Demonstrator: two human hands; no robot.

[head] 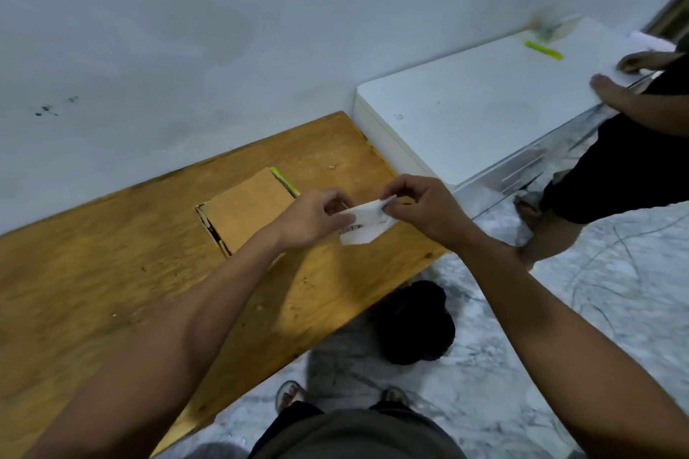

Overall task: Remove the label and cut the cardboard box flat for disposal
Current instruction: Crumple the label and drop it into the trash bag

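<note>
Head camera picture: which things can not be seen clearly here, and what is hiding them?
- Label, head view: print and barcode too small and blurred to read; left hand and right hand cover its ends.
- Box: near right corner hidden behind the left hand.
- Green thing behind the box: mostly hidden by it, cannot be identified.
- Second person: cut off by the right edge.

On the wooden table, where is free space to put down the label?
Bare wood lies left of the cardboard box, toward the wooden table edge, and in front of it under the forearms. Crowded: the right end, where both hands hold the label.
</note>
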